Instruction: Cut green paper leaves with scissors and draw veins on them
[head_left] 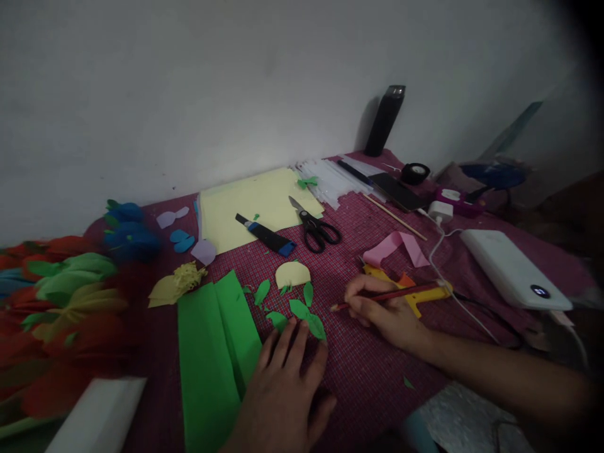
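Observation:
My left hand (287, 384) lies with its fingers stretched out, the fingertips on green paper leaf cutouts (309, 319). Folded green paper sheets (207, 365) lie beside and partly under it. In my right hand (382, 311) is a reddish pencil (399, 292), its light tip pointing left toward the leaf cutouts and apart from them. Behind that hand rests a yellow glue gun (429, 292), partly hidden by it. A pale yellow rounded paper piece (293, 275) and more green cutouts lie just beyond my left fingertips.
Black-handled scissors (316, 233) and a blue-black utility knife (268, 236) lie near yellow sheets (226, 207). Paper flowers (75, 302) crowd the left. Toward the right are pink ribbon (391, 247), a phone (396, 190), a white power bank (514, 267) with cables, and a black bottle (385, 119).

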A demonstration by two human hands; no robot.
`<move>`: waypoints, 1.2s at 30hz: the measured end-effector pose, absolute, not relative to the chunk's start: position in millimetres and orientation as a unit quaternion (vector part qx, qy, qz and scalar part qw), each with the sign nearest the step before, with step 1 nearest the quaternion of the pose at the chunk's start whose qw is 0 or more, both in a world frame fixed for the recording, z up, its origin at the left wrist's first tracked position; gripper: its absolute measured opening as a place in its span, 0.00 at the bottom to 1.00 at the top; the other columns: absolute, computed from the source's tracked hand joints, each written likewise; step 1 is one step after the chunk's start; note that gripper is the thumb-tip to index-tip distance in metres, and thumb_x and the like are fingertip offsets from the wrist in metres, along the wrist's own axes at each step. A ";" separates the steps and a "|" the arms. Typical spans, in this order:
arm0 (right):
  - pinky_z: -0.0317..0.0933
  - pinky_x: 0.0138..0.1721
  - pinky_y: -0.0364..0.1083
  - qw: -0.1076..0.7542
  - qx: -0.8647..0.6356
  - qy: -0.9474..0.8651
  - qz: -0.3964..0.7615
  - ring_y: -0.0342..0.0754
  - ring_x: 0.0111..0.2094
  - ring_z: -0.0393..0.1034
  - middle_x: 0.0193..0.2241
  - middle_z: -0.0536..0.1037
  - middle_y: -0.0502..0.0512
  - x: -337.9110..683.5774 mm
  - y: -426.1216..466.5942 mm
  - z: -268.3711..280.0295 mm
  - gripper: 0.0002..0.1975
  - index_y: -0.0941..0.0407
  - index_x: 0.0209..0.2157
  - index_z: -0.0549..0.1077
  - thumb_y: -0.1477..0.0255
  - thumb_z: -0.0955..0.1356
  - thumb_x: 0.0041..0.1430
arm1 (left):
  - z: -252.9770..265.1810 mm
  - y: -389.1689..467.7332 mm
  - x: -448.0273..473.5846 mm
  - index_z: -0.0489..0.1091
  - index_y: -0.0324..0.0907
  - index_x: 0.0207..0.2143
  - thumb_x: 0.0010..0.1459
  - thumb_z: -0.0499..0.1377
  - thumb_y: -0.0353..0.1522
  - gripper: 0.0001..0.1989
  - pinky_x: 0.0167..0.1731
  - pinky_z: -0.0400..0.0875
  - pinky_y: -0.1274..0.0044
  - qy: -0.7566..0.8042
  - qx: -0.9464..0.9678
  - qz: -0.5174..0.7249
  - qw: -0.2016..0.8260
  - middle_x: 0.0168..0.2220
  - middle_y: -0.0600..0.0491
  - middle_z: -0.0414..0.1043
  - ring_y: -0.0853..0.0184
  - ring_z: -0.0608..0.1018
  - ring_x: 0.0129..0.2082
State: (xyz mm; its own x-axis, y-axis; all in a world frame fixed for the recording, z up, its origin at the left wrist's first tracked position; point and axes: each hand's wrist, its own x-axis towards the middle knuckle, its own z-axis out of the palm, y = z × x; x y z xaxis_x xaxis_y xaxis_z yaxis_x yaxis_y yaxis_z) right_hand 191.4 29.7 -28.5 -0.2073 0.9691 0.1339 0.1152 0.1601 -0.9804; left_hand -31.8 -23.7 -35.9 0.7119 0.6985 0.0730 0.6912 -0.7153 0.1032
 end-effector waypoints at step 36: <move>0.58 0.23 0.40 0.368 -0.498 -0.598 0.509 0.41 0.22 0.64 0.26 0.74 0.52 185.8 1.8 -37.6 0.14 0.59 0.38 0.73 0.62 0.63 0.61 | -20.2 -29.1 -27.3 0.66 0.42 0.50 0.56 0.52 0.27 0.18 0.48 0.63 0.63 0.389 0.908 0.122 0.098 0.51 0.48 0.67 0.57 0.67 0.49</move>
State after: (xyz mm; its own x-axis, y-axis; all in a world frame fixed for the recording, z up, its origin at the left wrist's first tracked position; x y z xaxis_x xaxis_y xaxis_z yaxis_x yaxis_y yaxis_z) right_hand 185.8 1.8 -37.6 -0.2332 0.9701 -0.0677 0.2202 -0.0151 -0.9753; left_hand -27.3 -29.1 -20.2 0.6675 0.7301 0.1465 0.6823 -0.6784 0.2723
